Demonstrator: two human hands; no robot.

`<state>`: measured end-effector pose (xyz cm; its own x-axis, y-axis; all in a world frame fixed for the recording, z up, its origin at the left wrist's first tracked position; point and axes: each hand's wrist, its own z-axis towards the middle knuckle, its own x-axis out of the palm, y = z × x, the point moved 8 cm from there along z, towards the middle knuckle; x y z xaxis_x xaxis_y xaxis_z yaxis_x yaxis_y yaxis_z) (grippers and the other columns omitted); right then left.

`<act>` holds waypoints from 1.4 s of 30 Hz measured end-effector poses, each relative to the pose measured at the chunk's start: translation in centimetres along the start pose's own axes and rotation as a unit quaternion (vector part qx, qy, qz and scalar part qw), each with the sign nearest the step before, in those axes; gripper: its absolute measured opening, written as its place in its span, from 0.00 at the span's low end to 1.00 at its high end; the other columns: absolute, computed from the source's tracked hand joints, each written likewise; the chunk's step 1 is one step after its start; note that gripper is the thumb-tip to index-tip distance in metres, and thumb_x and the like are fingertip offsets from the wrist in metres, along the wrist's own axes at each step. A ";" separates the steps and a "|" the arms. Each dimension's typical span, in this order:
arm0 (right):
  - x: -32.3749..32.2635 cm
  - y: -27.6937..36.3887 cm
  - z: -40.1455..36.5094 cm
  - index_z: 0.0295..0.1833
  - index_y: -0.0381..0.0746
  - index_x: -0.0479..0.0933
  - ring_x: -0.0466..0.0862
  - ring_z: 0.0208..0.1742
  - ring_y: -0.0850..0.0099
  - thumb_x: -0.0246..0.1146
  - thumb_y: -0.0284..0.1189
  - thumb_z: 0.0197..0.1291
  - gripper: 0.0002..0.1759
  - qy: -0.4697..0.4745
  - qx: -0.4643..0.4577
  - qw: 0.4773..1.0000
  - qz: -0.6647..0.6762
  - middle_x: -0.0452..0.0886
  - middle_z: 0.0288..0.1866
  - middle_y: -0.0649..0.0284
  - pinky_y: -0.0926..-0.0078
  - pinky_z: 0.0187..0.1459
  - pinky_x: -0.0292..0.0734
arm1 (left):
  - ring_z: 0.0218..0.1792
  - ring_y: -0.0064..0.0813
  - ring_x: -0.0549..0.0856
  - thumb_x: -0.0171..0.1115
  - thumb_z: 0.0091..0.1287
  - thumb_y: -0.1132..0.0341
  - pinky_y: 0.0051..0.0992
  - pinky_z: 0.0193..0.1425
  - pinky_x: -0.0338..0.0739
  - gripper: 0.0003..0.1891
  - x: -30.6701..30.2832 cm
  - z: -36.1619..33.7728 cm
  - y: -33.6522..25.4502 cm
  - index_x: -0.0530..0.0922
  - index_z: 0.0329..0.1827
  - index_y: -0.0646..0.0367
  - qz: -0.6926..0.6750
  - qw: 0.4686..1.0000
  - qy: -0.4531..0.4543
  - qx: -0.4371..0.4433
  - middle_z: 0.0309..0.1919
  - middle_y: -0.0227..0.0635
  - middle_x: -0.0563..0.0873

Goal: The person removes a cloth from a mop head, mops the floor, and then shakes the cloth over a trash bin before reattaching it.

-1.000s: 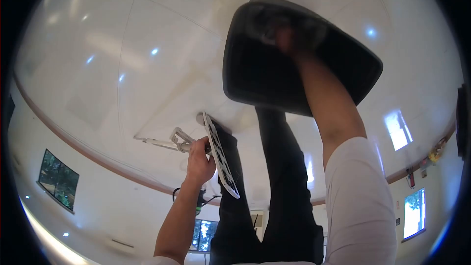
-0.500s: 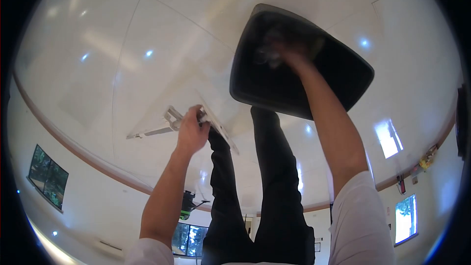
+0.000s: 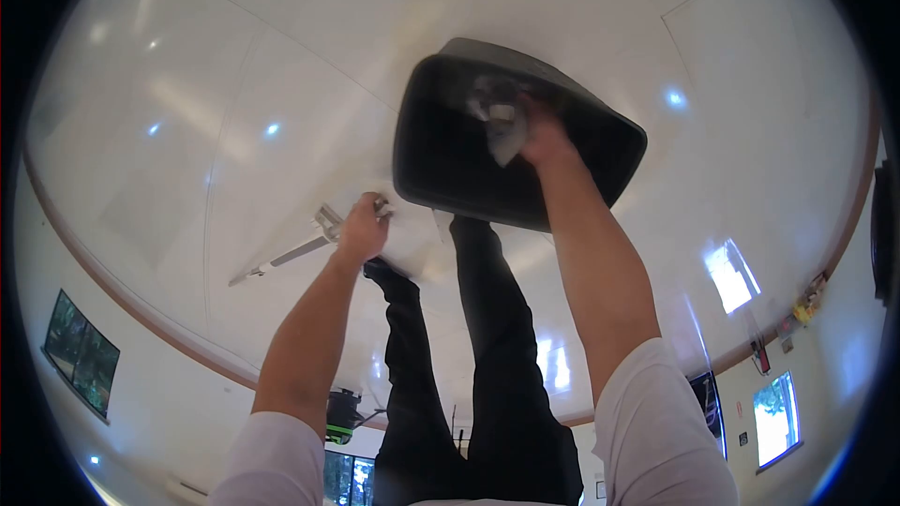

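Observation:
Inside the mouth of a black waste bin (image 3: 441,164), my right hand (image 3: 546,136) is closed on a crumpled, whitish, partly see-through piece of plastic (image 3: 508,136). Motion blurs the upper part of that plastic. The bin has a rounded rectangular rim and stands in front of my feet. To the bin's left, my left hand (image 3: 364,227) is closed around one end of a long, pale grey, flat tool (image 3: 291,255). Its slim arm reaches out to the left; its exact kind I cannot make out.
The shiny white floor (image 3: 309,131) reflects lamps and windows. My legs in dark trousers (image 3: 497,337) stand just behind the bin. A black and green device (image 3: 341,414) sits by the wall behind me. Windows (image 3: 82,351) line the walls.
The bin sits further left in view and its outer side shows more. My right hand has come nearer the bin's middle, with the plastic now clearer. A thin panel by my left hand is now mostly hidden.

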<state>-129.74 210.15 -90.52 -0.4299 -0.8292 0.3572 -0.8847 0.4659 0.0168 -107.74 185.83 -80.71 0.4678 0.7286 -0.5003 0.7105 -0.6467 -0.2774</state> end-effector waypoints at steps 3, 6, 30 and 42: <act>0.5 1.2 -1.3 0.62 0.40 0.73 0.84 0.52 0.60 0.49 0.29 0.77 0.14 -0.021 -0.078 0.996 0.027 0.82 0.54 0.54 0.60 0.53 0.84 | 0.57 0.54 0.83 0.66 0.65 0.67 0.45 0.62 0.77 0.22 1.1 0.3 1.9 0.73 0.61 0.61 0.005 0.998 0.029 -0.056 0.51 0.53 0.85; -1.7 0.6 1.0 0.62 0.38 0.72 0.85 0.51 0.59 0.47 0.29 0.77 0.15 0.020 -0.090 0.996 0.006 0.81 0.55 0.52 0.59 0.53 0.84 | 0.58 0.53 0.83 0.66 0.64 0.66 0.44 0.62 0.77 0.23 1.8 -0.2 3.0 0.73 0.61 0.61 0.022 0.996 0.049 -0.074 0.52 0.53 0.85; 2.6 1.8 -1.3 0.62 0.35 0.72 0.78 0.64 0.58 0.60 0.27 0.66 0.20 -0.058 -0.129 0.989 -0.031 0.78 0.61 0.54 0.53 0.64 0.76 | 0.50 0.50 0.86 0.66 0.62 0.66 0.40 0.56 0.80 0.23 -3.6 -5.7 -1.7 0.74 0.58 0.66 -0.114 0.992 0.057 0.009 0.47 0.53 0.86; 6.3 0.5 0.7 0.55 0.42 0.73 0.83 0.35 0.62 0.50 0.26 0.70 0.12 -0.079 -0.165 0.978 0.104 0.82 0.46 0.57 0.72 0.29 0.75 | 0.49 0.51 0.86 0.67 0.63 0.65 0.42 0.56 0.80 0.24 -3.0 -6.0 -1.4 0.73 0.59 0.66 -0.122 0.988 0.091 0.009 0.46 0.54 0.86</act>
<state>-133.03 204.90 -88.89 -0.6404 -0.7306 0.2370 -0.6797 0.6827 0.2680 -106.96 185.92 -73.91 0.3706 0.8911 -0.2618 0.8053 -0.4487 -0.3874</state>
